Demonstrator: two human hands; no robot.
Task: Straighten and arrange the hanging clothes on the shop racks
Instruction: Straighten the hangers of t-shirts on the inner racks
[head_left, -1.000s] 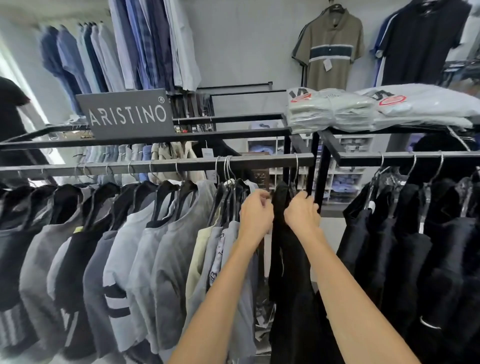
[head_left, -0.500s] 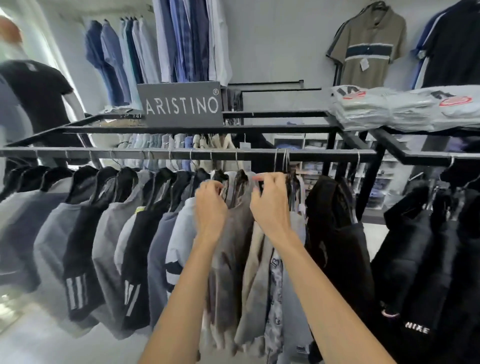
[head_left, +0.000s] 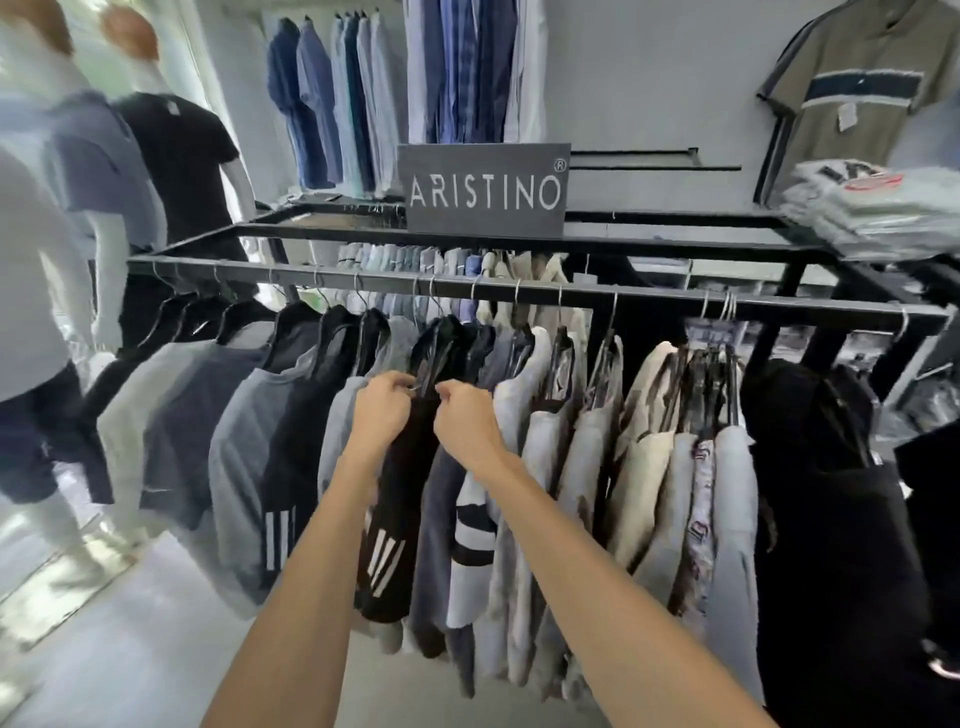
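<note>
Head view: black shirt (head_left: 402, 478) bears white stripes.

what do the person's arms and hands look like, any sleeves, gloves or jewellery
Both arms are bare as far as the frame shows: no sleeve or cuff reaches the left forearm or the right forearm. The left hand and right hand wear no gloves, and no watch, bracelet or ring shows on either.

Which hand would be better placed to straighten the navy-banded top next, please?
Probably right: the right hand grips the black top directly beside the navy-banded top; the left hand grips the black top's far side.
</note>
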